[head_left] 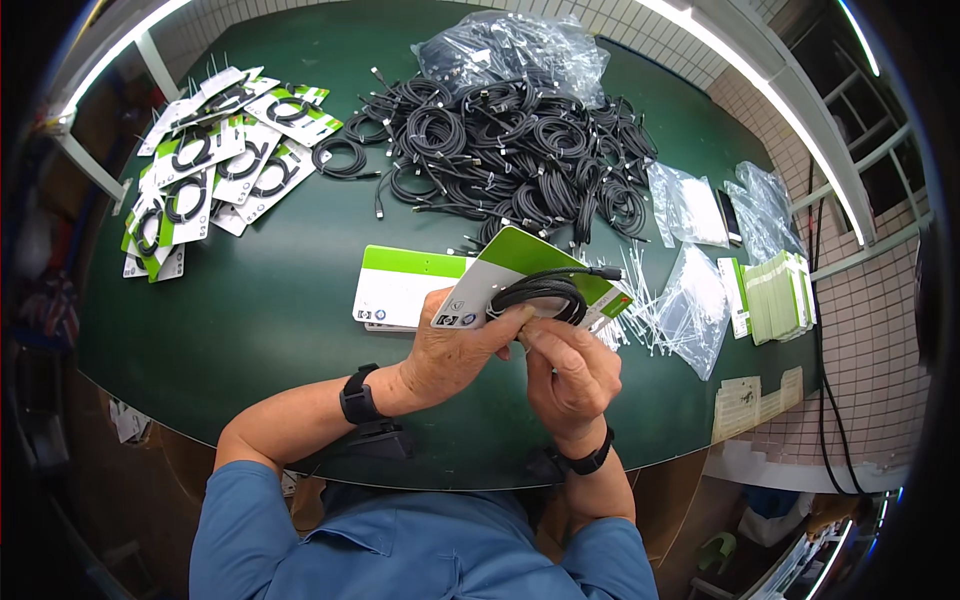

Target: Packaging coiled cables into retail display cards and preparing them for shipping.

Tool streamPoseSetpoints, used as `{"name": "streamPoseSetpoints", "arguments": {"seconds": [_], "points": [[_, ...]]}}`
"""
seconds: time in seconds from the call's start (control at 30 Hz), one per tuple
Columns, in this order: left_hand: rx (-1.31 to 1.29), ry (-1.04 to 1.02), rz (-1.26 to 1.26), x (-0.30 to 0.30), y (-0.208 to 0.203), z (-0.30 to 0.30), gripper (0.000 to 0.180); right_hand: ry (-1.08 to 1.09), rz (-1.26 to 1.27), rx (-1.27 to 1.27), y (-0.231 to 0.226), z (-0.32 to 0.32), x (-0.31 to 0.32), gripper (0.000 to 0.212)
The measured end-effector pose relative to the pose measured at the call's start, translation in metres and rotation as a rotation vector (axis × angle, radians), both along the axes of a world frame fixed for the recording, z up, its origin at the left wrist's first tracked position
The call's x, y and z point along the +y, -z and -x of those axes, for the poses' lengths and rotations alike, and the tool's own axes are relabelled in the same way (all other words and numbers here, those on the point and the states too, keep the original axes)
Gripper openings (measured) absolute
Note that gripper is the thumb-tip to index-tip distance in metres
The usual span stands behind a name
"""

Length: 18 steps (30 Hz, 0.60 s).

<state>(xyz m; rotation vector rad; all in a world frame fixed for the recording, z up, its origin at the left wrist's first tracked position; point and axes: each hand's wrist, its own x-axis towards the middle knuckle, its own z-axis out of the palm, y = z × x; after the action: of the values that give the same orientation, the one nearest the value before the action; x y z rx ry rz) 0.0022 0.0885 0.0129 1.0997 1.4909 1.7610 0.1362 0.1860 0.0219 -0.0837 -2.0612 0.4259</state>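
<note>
My left hand (445, 350) grips a green and white backing card (508, 255), held tilted above the table, its thumb pressing at the lower edge of a coiled black cable (548, 290) that lies against the card. The cable's plug end sticks out to the right. My right hand (572, 375) is closed in a pinch just below the coil, close to the left thumb; what is between its fingertips is too small to make out. Beneath and left of the held card lies a stack of similar cards (395, 290), flat on the green table (270, 345).
A large heap of coiled black cables (520, 150) covers the far middle, with a plastic bag (510, 50) behind. Carded cables (215, 165) pile at far left. White cable ties (640, 305), a clear bag (695, 310) and a row of cards (775, 298) lie at right.
</note>
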Motion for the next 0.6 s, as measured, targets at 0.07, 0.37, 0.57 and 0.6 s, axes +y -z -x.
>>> {"name": "streamPoseSetpoints", "arguments": {"seconds": [0.07, 0.37, 0.57, 0.6], "points": [[-0.071, 0.008, 0.019, 0.0, 0.001, -0.001, 0.018, 0.0, -0.036, -0.021, -0.004, -0.003, -0.001, 0.032], [-0.15, 0.012, -0.012, -0.001, 0.0, 0.001, 0.024, 0.018, -0.09, -0.067, -0.006, -0.005, 0.0, 0.031], [-0.151, 0.024, 0.003, -0.003, 0.001, 0.001, 0.018, 0.005, 0.032, -0.123, -0.011, -0.002, 0.0, 0.03], [-0.148, 0.028, 0.006, -0.003, 0.002, 0.002, 0.018, -0.004, 0.025, -0.106, -0.011, -0.001, 0.0, 0.028]]}}
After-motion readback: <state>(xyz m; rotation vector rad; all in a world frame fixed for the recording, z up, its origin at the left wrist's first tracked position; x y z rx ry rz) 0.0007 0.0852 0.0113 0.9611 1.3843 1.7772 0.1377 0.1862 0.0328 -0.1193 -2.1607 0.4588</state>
